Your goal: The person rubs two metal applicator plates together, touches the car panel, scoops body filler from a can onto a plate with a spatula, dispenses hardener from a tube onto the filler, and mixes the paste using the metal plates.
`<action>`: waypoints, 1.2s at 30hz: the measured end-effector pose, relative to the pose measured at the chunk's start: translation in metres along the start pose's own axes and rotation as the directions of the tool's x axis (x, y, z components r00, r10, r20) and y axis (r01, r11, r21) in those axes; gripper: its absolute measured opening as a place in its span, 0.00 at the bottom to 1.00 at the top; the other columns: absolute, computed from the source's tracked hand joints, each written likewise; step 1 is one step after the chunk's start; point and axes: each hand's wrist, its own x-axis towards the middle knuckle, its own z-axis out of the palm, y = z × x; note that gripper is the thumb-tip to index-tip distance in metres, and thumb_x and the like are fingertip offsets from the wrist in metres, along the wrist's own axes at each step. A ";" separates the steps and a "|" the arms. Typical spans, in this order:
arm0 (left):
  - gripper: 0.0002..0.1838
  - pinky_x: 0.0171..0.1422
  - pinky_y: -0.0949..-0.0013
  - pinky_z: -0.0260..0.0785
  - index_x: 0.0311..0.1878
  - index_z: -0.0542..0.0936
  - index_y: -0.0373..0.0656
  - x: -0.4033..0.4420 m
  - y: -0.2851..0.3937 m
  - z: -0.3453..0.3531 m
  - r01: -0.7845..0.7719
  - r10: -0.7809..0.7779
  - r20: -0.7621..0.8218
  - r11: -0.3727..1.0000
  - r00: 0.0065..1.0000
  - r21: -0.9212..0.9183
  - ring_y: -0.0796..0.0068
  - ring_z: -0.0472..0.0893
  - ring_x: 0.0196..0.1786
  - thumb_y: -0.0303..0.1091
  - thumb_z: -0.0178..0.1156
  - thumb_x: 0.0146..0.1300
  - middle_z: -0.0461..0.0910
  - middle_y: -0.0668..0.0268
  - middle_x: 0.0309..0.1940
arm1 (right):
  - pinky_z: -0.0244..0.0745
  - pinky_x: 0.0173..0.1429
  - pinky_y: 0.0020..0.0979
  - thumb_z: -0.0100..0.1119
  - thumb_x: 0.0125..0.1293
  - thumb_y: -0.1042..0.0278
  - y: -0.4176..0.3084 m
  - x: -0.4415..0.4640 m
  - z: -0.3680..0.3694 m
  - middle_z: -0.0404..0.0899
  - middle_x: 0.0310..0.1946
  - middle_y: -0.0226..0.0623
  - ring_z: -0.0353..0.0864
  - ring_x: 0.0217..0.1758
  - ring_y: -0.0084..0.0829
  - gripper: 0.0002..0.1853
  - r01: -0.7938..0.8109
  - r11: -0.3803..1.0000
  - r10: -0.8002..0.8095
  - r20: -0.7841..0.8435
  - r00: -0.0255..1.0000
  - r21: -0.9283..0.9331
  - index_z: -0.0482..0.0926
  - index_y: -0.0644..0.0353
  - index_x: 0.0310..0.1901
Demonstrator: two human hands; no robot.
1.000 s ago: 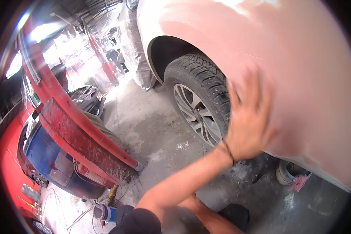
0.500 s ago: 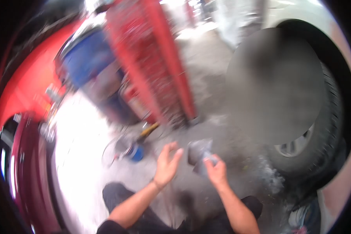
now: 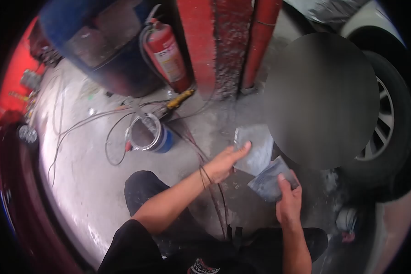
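My left hand (image 3: 224, 163) pinches a flat, light grey sheet (image 3: 256, 148) by its left edge, the thumb lying on top. Close beside it on the right, my right hand (image 3: 288, 194) grips a darker grey, folded-looking piece (image 3: 272, 180), its thumb pressed on the near side. The two pieces meet or overlap at the lower right corner of the light sheet; whether they touch is hard to tell. Both are held above the floor, between my knees and the red post.
A blue bucket (image 3: 164, 139) stands left of my hands, beside cables and a yellow-handled tool (image 3: 180, 99). Behind are a fire extinguisher (image 3: 169, 57), blue barrel (image 3: 109, 68) and red post (image 3: 201, 41). At right are a wheel (image 3: 388, 118) and a small container (image 3: 346, 220).
The view has turned left and down from the pink car panel. My left hand, raised over the panel earlier and empty half a second ago, now holds the light sheet.
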 end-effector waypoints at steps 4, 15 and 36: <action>0.27 0.67 0.55 0.83 0.69 0.79 0.37 0.030 0.021 -0.040 -0.085 0.107 0.126 0.982 0.986 -0.168 0.66 0.87 0.62 0.51 0.63 0.81 0.87 0.60 0.60 | 0.74 0.75 0.41 0.55 0.86 0.53 -0.027 -0.018 0.018 0.82 0.67 0.33 0.82 0.68 0.33 0.24 0.042 0.986 0.004 -0.276 0.961 0.160 0.76 0.60 0.71; 0.24 0.56 0.65 0.81 0.62 0.83 0.41 0.025 0.050 -0.110 -0.108 0.138 0.112 0.965 0.984 -0.240 0.75 0.87 0.54 0.48 0.72 0.74 0.87 0.67 0.53 | 0.72 0.77 0.47 0.60 0.74 0.64 -0.021 -0.016 0.106 0.83 0.65 0.40 0.82 0.70 0.43 0.25 -0.126 0.930 0.188 -0.151 0.971 0.346 0.76 0.63 0.69; 0.25 0.64 0.62 0.76 0.65 0.78 0.32 -0.203 0.150 -0.376 -0.954 0.285 -0.941 0.183 -0.181 0.238 0.67 0.84 0.56 0.45 0.64 0.80 0.84 0.59 0.58 | 0.75 0.44 0.26 0.72 0.75 0.47 0.126 0.201 0.378 0.85 0.36 0.28 0.80 0.36 0.20 0.22 0.399 0.623 0.200 0.630 0.750 -0.672 0.83 0.60 0.53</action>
